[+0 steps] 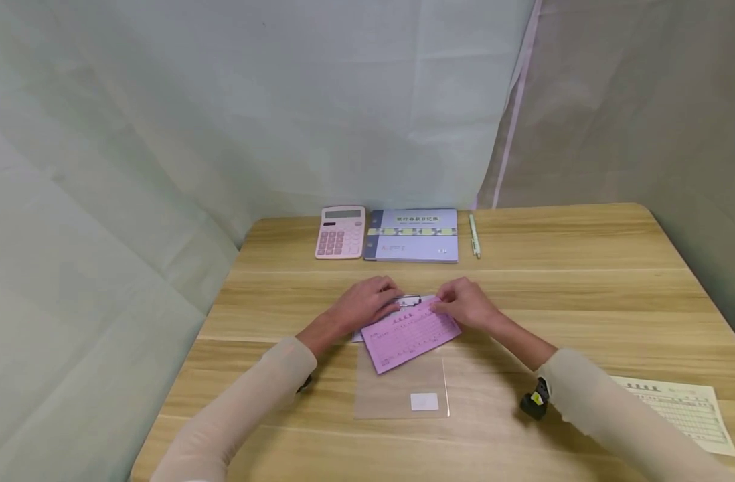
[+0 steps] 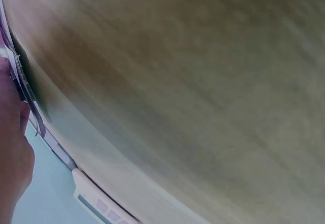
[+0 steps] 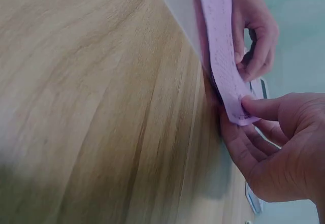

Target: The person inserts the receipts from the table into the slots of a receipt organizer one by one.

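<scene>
A clear clipboard (image 1: 397, 391) with a small white label near its bottom lies on the table in the head view. Its metal clip (image 1: 411, 300) is at the far end, with a pale printed sheet (image 1: 357, 336) partly showing near it. My left hand (image 1: 367, 302) grips the clipboard at the left of the clip, fingers bent. A pink printed form (image 1: 411, 337) lies tilted across the clipboard, covering part of it. My right hand (image 1: 466, 304) pinches the form's upper right corner; in the right wrist view the thumb (image 3: 261, 108) is on top and the fingers are beneath.
Along the back of the table stand a pink calculator (image 1: 343, 241), a lilac account book (image 1: 412, 242) and a pale green pen (image 1: 474, 235). A pale yellow printed form (image 1: 683, 408) lies at the right, partly under the right sleeve. Hanging cloth (image 1: 355, 100) borders the table's back.
</scene>
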A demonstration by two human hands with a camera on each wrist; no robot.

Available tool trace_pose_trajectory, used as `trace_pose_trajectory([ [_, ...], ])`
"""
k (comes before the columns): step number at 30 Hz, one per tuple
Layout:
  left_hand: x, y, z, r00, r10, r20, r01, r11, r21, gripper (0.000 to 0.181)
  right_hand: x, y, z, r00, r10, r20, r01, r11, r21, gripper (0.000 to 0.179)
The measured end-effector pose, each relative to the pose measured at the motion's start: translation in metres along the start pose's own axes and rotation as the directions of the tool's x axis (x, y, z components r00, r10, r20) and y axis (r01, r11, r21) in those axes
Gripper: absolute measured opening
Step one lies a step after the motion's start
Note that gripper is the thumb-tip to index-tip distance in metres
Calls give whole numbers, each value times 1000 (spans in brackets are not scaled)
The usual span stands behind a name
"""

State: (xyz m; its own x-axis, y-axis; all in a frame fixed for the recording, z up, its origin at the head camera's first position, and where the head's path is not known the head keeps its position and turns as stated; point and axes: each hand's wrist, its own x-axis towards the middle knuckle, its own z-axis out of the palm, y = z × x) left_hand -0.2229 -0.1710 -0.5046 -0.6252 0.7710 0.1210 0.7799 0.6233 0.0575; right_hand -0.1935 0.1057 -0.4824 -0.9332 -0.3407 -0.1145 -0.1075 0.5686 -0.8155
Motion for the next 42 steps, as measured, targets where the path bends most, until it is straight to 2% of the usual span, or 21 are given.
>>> trace_pose_trajectory([
  [4, 0, 1, 1, 1000, 4, 3, -4, 1000, 18, 40, 3, -2, 3, 1000, 10, 6, -10, 999, -40, 7],
  [13, -1, 3, 1, 1000, -8, 22, 7, 999, 34, 41, 4, -5, 13, 998, -24, -60, 16, 992, -128, 9],
  [18, -2, 3, 4, 1000, 11, -3, -11, 999, 53, 41, 4, -4, 19, 996, -20, -84, 5, 984, -180, 6],
  [26, -3, 3, 8, 997, 51, -56, -48, 997, 59, 38, 5, -1, 23, 989, -64, -131, 29, 967, -254, 11],
  [30, -3, 4, 8, 996, 57, -73, -52, 997, 65, 36, 4, -1, 23, 987, -74, -140, 35, 964, -262, 10],
  [38, -3, 4, 9, 992, 76, -105, -68, 995, 71, 33, 4, -4, 23, 988, -47, -145, 5, 962, -273, 10],
  [42, -3, 3, 10, 992, 75, -103, -68, 995, 72, 33, 6, -4, 24, 986, -49, -159, 0, 957, -291, 11],
])
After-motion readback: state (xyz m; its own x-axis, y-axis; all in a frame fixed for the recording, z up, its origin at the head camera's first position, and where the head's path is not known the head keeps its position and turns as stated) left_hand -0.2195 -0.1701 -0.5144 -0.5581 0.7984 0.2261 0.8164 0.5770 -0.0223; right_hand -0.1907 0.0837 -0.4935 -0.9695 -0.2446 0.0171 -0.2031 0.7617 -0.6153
